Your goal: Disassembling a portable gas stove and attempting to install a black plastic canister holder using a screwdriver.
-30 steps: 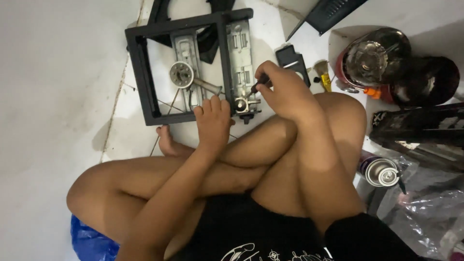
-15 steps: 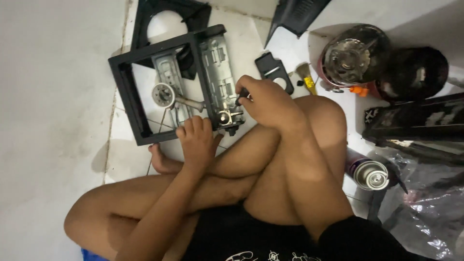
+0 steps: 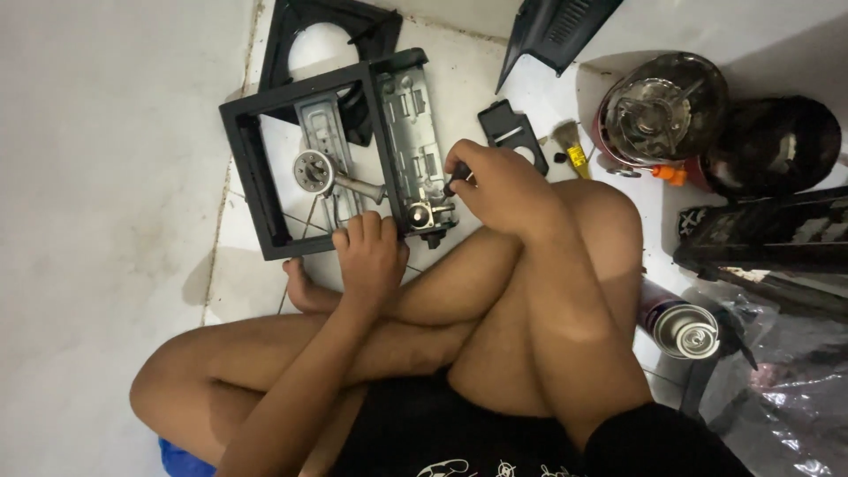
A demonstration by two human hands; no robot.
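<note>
Seated cross-legged on a pale tiled floor [image 3: 106,177], with a black rectangular metal stove frame [image 3: 256,190] lying just beyond the shins. Left hand [image 3: 371,261] laid flat on the frame's near edge, fingers side by side and curled over the rail, pressing down rather than pinching anything. Right hand [image 3: 499,181] closed around a small dark-handled tool [image 3: 458,177], thumb and fingers squeezed together on the handle, tip down against the grey metal valve plate [image 3: 415,150] inside the frame; whether the tip sits in a screw cannot be told. Round silver burner head [image 3: 312,170] on its slanting tube near the frame's middle, just left of the plate. Behind the frame, touching its far side, a black stove top panel with a round opening [image 3: 327,35]. Near the right hand, a small black rectangular bracket [image 3: 512,132] flat on the tile, and beside it a yellow-handled brush [image 3: 572,150]. Farther right, a round glass-lidded pot [image 3: 662,110] next to a dark round bowl [image 3: 773,146]. By the right knee, a silver-topped spray can [image 3: 685,327] lying on its side, close to crumpled clear plastic [image 3: 777,397].
</note>
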